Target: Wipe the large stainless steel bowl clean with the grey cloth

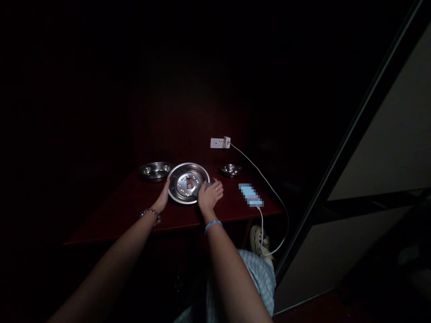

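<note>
A shiny round stainless steel dish [180, 192] with a raised rim and a small sticker is tilted toward me above the table. My left hand [163, 198] grips it at the left rim. At its lower right, my right hand [211, 195] is closed around a dark grey cloth [196, 192], which touches the inside of the dish. Most of the cloth is hidden by the fingers, and the dim light blurs its edges. Behind to the left stands another steel dish [155, 171]. A smaller steel bowl [231, 170] sits to the right.
All this is on a dark red table [134, 211]. A phone [251, 195] with a blurred screen lies at the right, its white charging cable [266, 178] running to a wall socket [217, 143] and hanging past the front edge. A shoe [256, 237] shows below.
</note>
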Tool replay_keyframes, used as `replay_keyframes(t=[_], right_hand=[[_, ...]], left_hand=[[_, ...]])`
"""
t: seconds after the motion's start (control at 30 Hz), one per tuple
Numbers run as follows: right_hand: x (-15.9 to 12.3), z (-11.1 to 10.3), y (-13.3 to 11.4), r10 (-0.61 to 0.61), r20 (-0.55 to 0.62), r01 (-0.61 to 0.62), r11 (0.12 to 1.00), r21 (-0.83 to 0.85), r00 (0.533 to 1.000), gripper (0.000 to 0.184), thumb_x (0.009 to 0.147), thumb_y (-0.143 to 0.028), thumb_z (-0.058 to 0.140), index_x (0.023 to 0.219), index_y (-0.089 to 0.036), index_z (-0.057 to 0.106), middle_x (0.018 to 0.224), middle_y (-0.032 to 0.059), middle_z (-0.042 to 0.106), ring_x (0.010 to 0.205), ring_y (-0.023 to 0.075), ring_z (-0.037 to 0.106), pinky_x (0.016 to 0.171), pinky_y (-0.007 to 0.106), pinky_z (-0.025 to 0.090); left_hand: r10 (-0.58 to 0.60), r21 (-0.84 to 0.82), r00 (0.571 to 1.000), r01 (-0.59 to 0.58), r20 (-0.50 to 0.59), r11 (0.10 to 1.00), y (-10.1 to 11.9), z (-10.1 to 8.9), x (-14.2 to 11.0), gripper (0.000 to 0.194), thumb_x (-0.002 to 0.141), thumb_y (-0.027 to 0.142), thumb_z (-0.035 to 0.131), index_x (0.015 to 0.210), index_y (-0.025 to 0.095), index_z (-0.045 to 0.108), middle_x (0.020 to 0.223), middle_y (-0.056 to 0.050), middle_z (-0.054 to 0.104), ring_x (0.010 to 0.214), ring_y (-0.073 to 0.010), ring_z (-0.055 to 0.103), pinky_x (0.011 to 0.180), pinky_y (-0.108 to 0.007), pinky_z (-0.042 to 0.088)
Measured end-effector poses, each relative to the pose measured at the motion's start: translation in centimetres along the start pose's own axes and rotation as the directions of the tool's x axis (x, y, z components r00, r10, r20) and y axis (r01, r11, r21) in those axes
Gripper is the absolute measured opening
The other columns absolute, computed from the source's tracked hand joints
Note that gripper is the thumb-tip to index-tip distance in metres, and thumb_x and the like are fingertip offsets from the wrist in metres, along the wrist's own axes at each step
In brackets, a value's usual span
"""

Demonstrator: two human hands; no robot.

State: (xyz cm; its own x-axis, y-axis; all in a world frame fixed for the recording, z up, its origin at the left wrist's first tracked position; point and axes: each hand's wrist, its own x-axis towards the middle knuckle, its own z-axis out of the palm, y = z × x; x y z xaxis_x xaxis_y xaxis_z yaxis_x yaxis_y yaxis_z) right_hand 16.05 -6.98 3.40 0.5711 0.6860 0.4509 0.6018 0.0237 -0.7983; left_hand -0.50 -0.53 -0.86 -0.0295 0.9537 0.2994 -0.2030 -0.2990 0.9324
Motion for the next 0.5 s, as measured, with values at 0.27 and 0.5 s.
replay_keyframes(t=[0.27, 0.5], right_hand=[[0.7, 0.7, 0.5, 0.106, 0.152, -0.140, 0.962, 0.234, 0.983, 0.047, 0.082, -0.023, 0.050, 0.126, -0.011, 0.044, 0.132, 0.0221, 0.049, 0.118, 0.0291, 0.054, 0.103, 0.037, 0.040], [1.3, 2.2, 1.9, 0.312, 0.460, -0.498, 0.787, 0.366, 0.831, 0.035, 0.078, -0.027, 0.062, 0.108, -0.010, 0.059, 0.102, 0.0167, 0.069, 0.098, 0.0252, 0.068, 0.078, 0.030, 0.054]], left_hand=[[0.002, -0.051, 1.000, -0.003, -0.023, 0.999, -0.3, 0.0, 0.4, 0.072, 0.093, 0.066, 0.032, 0.149, 0.023, 0.044, 0.154, -0.006, 0.046, 0.145, -0.0254, 0.037, 0.122, -0.039, 0.024], [-0.025, -0.111, 0.999, 0.022, -0.029, 0.994, 0.8, -0.1, -0.2, 0.071, 0.091, 0.065, 0.042, 0.145, 0.020, 0.050, 0.151, -0.008, 0.049, 0.143, -0.0248, 0.041, 0.121, -0.038, 0.023]])
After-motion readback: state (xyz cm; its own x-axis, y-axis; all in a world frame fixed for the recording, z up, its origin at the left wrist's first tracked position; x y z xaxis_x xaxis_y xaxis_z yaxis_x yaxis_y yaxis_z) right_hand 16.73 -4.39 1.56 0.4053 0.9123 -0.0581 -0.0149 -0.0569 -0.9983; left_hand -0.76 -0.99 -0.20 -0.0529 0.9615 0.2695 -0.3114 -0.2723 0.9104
